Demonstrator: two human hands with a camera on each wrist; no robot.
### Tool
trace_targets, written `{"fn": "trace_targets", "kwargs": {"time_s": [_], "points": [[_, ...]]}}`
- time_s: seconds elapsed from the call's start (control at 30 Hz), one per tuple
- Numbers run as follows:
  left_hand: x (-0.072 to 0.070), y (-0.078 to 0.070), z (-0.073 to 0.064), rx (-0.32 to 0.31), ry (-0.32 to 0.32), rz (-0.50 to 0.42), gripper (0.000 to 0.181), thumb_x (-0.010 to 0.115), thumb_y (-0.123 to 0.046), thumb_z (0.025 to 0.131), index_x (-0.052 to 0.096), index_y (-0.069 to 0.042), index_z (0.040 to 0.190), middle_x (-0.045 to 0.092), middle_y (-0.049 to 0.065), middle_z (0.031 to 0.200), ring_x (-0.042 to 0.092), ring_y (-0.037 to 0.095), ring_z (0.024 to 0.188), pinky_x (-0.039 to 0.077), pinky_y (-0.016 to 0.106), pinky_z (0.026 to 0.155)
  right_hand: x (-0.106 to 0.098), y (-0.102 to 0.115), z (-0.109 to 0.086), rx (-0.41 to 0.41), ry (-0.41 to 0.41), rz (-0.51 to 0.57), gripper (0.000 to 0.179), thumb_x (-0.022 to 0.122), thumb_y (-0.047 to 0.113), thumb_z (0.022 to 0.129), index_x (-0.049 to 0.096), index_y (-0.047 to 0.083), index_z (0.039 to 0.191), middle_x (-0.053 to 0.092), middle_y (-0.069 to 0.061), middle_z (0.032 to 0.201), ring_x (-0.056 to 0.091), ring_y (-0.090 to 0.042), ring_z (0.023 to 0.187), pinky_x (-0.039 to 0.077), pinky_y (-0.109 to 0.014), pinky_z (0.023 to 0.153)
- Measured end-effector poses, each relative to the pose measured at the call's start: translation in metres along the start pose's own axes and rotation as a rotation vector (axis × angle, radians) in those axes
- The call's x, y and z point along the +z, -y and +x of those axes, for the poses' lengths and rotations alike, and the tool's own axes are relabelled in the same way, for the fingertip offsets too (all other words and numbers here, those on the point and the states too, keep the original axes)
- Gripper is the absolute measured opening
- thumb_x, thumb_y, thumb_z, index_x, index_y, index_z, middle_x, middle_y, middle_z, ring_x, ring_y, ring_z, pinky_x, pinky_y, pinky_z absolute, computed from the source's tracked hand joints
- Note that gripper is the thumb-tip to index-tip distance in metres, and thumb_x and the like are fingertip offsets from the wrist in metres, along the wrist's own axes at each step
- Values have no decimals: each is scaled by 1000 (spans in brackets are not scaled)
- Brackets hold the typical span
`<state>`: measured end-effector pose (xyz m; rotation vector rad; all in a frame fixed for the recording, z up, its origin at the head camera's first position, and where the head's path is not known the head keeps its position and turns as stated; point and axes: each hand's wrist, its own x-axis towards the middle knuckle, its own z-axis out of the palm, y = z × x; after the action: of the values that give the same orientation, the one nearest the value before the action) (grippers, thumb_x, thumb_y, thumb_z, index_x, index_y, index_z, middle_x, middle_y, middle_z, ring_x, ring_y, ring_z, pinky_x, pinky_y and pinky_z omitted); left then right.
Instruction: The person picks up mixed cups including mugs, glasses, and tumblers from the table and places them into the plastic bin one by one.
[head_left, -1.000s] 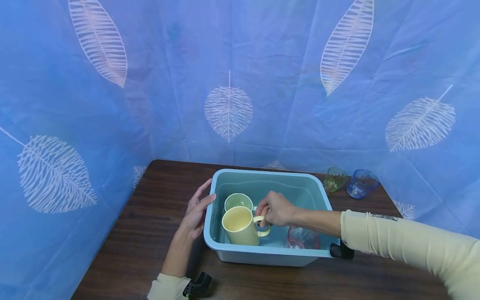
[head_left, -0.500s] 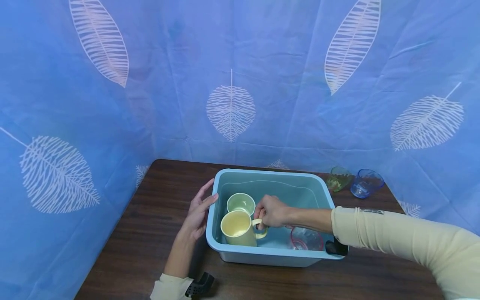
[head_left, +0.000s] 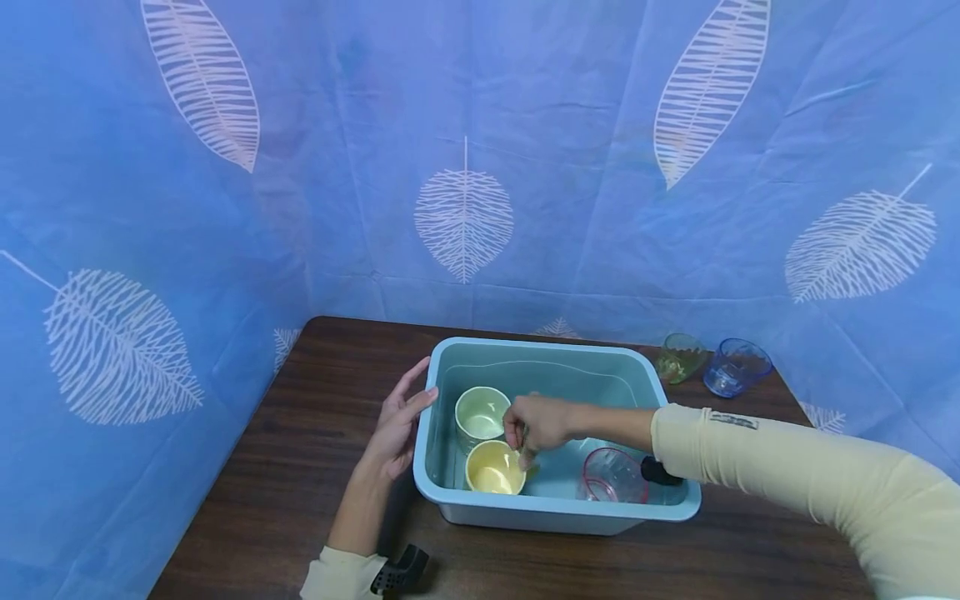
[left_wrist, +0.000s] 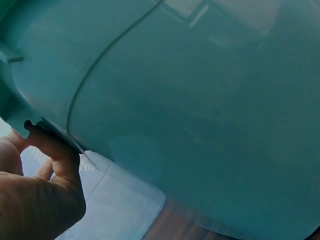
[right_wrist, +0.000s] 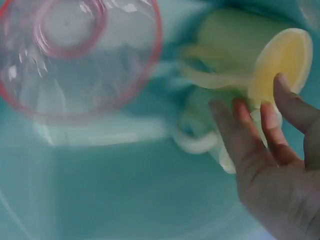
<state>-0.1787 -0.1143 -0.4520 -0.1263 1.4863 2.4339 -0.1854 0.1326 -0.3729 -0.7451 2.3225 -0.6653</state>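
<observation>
A yellow mug (head_left: 497, 468) stands upright in the front left of a light blue plastic tub (head_left: 525, 515). Behind it stands a pale green mug (head_left: 480, 414). My right hand (head_left: 538, 423) is over the yellow mug's handle side. In the right wrist view, that hand's (right_wrist: 280, 165) fingers are spread beside the yellow mug's rim (right_wrist: 285, 60), and the handle is outside them. My left hand (head_left: 393, 427) holds the tub's left rim, its thumb on the edge. In the left wrist view, its fingers (left_wrist: 59, 150) bend around the rim.
A clear glass with a red rim (head_left: 613, 477) lies in the tub's right part, below my right forearm. Behind the tub's right corner are a green glass (head_left: 680, 360) and a blue glass (head_left: 735, 368) on the dark wooden table (head_left: 337, 367). A blue leaf-patterned cloth (head_left: 465, 225) hangs behind.
The yellow mug has gone from tilted and held by its handle to upright in the tub. My right fingers have come off its handle. The left hand keeps its place on the rim.
</observation>
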Motion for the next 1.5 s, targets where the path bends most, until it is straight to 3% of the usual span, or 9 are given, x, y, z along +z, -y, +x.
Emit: {"fn": "trace_targets", "kwargs": {"time_s": [0.1,0.3,0.5,0.8,1.1,1.3,1.5], "points": [[1,0,0,9,-1,14,55,61,-18,105,44,-26,157,59,20,141,74,23,106,64,32,78,-18,6,-4,-45,-44,-83,21,87,-3,77,68,2,85,65,3,74,56,-4,68,51,-20,64],[0,-1,1,17,-9,19,55,61,-18,105,44,-26,157,57,22,145,72,26,112,63,36,84,-39,11,-15,-61,-37,-68,15,83,3,85,68,2,88,67,2,75,59,-6,68,50,-23,64],[-2,-1,1,9,-11,28,55,62,-19,105,44,-27,157,59,19,141,73,25,109,62,39,88,-39,3,-26,-69,-49,-48,15,82,7,87,68,6,87,66,3,76,59,-8,71,50,-23,65],[-2,-4,0,4,-6,36,57,62,-18,105,43,-26,158,61,15,139,72,24,110,61,38,89,-46,-9,-46,-151,-119,-4,11,78,7,91,67,5,89,67,1,81,65,-9,74,58,-27,69],[0,-5,-1,3,-15,32,57,63,-21,104,43,-28,157,58,17,143,74,20,105,63,32,84,-51,-21,-62,-203,-196,-141,10,76,8,94,66,8,92,67,6,88,69,-10,86,60,-26,77],[1,-2,-2,4,-15,28,54,63,-19,104,46,-29,155,59,19,141,73,24,106,63,33,82,-50,-28,-74,-227,-229,-164,8,73,9,96,66,11,92,68,7,89,72,-13,91,61,-28,77],[2,0,-3,8,-8,30,53,62,-19,105,47,-30,154,60,18,137,73,23,104,63,33,82,-53,-38,-88,-221,-319,-212,7,75,12,96,69,15,93,69,8,88,70,-10,82,59,-28,70]]}}
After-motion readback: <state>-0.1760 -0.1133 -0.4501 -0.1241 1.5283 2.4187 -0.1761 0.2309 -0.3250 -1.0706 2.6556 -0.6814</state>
